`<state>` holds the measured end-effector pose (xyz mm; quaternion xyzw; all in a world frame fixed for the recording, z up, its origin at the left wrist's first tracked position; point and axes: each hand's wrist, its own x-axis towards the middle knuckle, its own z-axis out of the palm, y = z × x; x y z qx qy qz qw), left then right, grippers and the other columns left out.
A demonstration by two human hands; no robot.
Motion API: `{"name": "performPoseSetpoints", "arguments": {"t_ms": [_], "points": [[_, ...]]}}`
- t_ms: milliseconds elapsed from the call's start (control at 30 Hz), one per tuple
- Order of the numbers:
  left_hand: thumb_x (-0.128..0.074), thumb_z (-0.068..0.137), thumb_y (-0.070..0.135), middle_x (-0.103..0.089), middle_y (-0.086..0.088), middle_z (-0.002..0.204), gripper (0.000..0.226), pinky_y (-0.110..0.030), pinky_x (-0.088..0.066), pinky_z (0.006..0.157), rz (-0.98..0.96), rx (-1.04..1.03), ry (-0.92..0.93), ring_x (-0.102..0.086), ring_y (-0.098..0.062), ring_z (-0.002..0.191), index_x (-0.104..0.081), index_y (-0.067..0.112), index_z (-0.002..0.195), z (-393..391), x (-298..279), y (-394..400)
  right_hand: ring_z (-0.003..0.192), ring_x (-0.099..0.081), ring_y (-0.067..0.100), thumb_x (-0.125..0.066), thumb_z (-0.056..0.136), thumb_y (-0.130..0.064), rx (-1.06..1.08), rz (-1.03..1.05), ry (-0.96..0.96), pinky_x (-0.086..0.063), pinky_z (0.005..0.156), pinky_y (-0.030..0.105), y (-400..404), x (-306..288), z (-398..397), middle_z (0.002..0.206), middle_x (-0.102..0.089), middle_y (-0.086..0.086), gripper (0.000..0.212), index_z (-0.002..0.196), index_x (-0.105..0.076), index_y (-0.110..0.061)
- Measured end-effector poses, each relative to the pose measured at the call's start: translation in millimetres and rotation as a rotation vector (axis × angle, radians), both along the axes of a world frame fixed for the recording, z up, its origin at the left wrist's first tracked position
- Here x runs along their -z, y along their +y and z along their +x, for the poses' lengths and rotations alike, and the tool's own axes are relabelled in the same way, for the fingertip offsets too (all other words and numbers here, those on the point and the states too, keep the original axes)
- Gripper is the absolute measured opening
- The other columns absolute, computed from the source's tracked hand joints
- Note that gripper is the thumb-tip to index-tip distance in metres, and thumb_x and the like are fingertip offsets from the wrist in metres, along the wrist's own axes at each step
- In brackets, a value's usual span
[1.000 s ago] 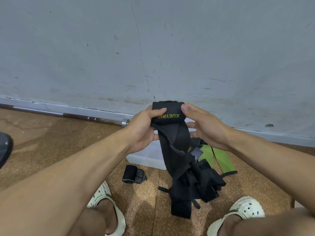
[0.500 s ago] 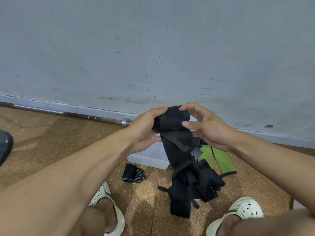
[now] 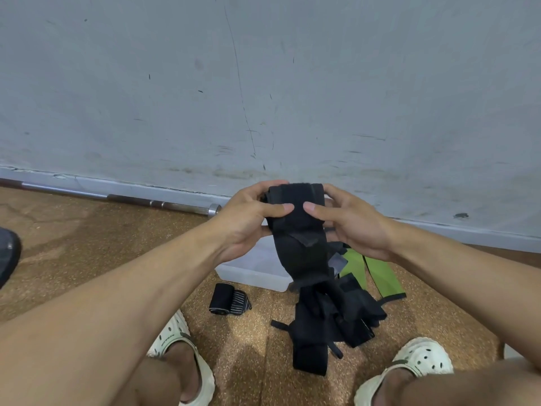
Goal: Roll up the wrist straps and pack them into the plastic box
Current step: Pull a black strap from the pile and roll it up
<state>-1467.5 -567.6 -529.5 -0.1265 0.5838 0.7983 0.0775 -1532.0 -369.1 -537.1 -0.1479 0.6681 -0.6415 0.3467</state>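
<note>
"Where was the strap (image 3: 298, 227) when you looked?"

"Up in the air, in front of the wall (image 3: 263, 83). The left hand (image 3: 248, 221) held one side of its top and the right hand (image 3: 351, 224) held the other. Both thumbs pressed on the front and the fingers curled round the back, so both hands were closed tight on it. The top looked like the start of a small roll. The rest hung down to a black pile (image 3: 336, 315) on the floor (image 3: 87, 253)."

"And the box (image 3: 251, 271)?"

"On the floor, right under the hands, close to the wall. I could not see inside it. One rolled strap (image 3: 229, 303) lay just beside it, not in it. Two green straps (image 3: 377, 276) lay next to the pile."

"How should the rolling go, do you think?"

"I would keep both thumbs close, turn the roll a little at a time, and pull it snug each turn. The edges should line up, or the roll gets crooked. The hanging part looked twisted near the pile, so I would shake it loose first. A loose roll could pop open in the box."
</note>
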Motion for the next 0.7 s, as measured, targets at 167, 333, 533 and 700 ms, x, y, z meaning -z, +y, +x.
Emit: {"name": "performPoseSetpoints", "arguments": {"t_ms": [167, 333, 533, 700], "points": [[-0.074, 0.085, -0.001, -0.067, -0.015, 0.13, 0.05, -0.041, -0.061, 0.082, 0.06, -0.001, -0.034, -0.07, -0.028, 0.113, -0.061, 0.012, 0.132, 2.7, -0.8, 2.8, 0.118, -0.068, 0.031, -0.066, 0.097, -0.01, 0.072, -0.084, 0.068, -0.057, 0.098, 0.052, 2.0, -0.3, -1.8, 0.136, -0.064, 0.001, 0.045, 0.137, -0.052, -0.022], [-0.076, 0.085, 0.023, -0.078, -0.001, 0.106, 0.038, -0.039, -0.06, 0.088, 0.106, 0.048, -0.064, -0.073, -0.023, 0.1, -0.071, 0.015, 0.121, 3.7, -1.9, 5.5, 0.104, -0.071, 0.034, -0.065, 0.092, 0.009, 0.094, -0.143, 0.137, -0.06, 0.092, 0.048, 2.0, -1.2, -1.0, 0.13, -0.064, 0.003, 0.048, 0.13, -0.054, -0.019], [-0.069, 0.093, 0.014, -0.077, -0.005, 0.098, 0.033, -0.033, -0.062, 0.081, 0.112, -0.004, -0.072, -0.076, -0.02, 0.088, -0.07, 0.0, 0.123, 1.4, -4.8, 2.8, 0.106, -0.071, 0.026, -0.07, 0.086, 0.015, 0.073, -0.121, 0.152, -0.057, 0.097, 0.045, 0.3, 0.5, -0.4, 0.134, -0.062, 0.003, 0.051, 0.118, -0.065, -0.024], [-0.068, 0.092, 0.005, -0.071, -0.016, 0.125, 0.039, -0.042, -0.058, 0.094, 0.078, 0.033, -0.037, -0.068, -0.03, 0.116, -0.064, 0.002, 0.131, 0.1, -2.4, -3.9, 0.122, -0.067, 0.027, -0.072, 0.085, -0.022, 0.032, -0.157, -0.069, -0.056, 0.102, 0.044, 1.8, -6.7, -3.7, 0.13, -0.069, 0.005, 0.049, 0.133, -0.064, -0.022]]}}
